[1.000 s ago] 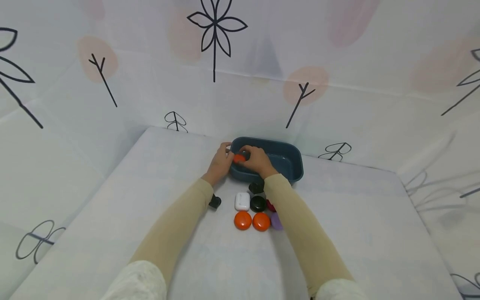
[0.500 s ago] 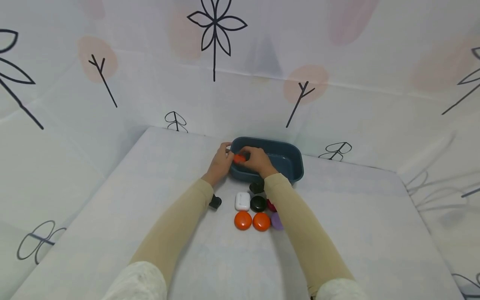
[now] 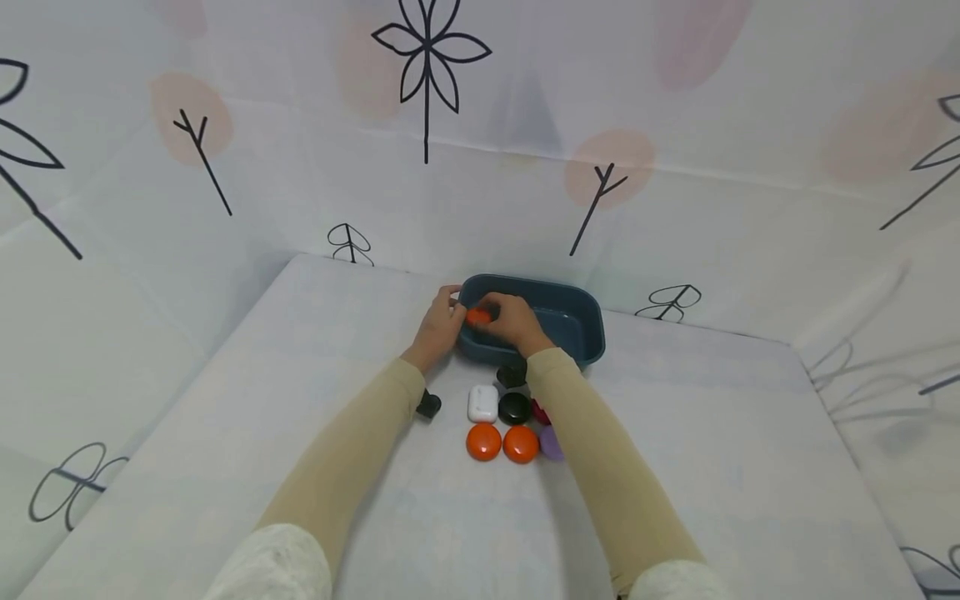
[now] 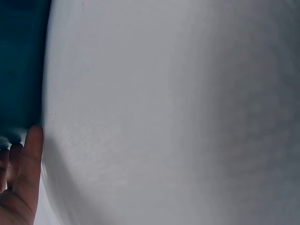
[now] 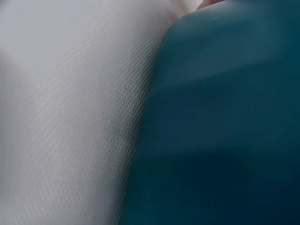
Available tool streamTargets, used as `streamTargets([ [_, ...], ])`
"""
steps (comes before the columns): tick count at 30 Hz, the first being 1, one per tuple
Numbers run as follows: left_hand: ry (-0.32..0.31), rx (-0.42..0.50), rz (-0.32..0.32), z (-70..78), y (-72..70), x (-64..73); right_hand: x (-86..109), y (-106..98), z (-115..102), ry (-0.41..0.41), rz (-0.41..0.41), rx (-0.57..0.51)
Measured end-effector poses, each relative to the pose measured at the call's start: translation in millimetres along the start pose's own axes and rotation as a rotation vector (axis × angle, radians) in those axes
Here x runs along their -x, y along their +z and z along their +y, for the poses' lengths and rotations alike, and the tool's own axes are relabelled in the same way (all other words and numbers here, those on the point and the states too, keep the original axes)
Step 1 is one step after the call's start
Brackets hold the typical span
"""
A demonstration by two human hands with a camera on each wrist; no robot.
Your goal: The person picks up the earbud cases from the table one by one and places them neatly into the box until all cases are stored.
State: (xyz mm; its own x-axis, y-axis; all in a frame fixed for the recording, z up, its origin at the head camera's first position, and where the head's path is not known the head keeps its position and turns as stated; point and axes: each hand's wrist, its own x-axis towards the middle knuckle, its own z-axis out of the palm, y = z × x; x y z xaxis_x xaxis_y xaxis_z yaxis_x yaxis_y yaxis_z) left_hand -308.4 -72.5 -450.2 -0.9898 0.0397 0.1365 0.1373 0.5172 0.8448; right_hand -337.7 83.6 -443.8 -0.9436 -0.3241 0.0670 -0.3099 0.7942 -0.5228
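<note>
A dark teal rectangular tub [image 3: 573,333] stands at the back of the table. At its left end is my left hand [image 3: 435,332]; in the left wrist view its fairly straight fingers [image 4: 31,159] touch the outer wall. My right hand [image 3: 513,321] reaches over the front rim into the tub's left part. There its curled thumb and fingers pinch a glossy round orange piece [image 3: 477,317], partly covered by the hand. A dark patch shows behind that piece under the fingers. In the right wrist view the teal wall [image 5: 211,117] fills the right half.
In front of the tub lie two round orange pieces [image 3: 483,442], a white rounded block [image 3: 483,403], a round black piece [image 3: 514,408] and a black angular piece [image 3: 512,375]. Red and purple [image 3: 551,443] pieces show beside the right sleeve. Another black piece [image 3: 429,405] lies by the left sleeve.
Both hands stay in place. The dark patch behind the orange piece shows less now than one second ago. The whole view shifts very slightly.
</note>
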Motion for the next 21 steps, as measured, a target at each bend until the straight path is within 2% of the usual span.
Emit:
streamTargets([
  [14, -0.020, -0.002, -0.006, 1.4, -0.1, -2.4, 4.1, -5.3, 5.0, 0.000, 0.128, -0.103],
  [21, -0.023, -0.002, -0.012, -0.9, -0.1, -1.2, 5.8, -6.2, 5.7, 0.006, 0.131, -0.146],
])
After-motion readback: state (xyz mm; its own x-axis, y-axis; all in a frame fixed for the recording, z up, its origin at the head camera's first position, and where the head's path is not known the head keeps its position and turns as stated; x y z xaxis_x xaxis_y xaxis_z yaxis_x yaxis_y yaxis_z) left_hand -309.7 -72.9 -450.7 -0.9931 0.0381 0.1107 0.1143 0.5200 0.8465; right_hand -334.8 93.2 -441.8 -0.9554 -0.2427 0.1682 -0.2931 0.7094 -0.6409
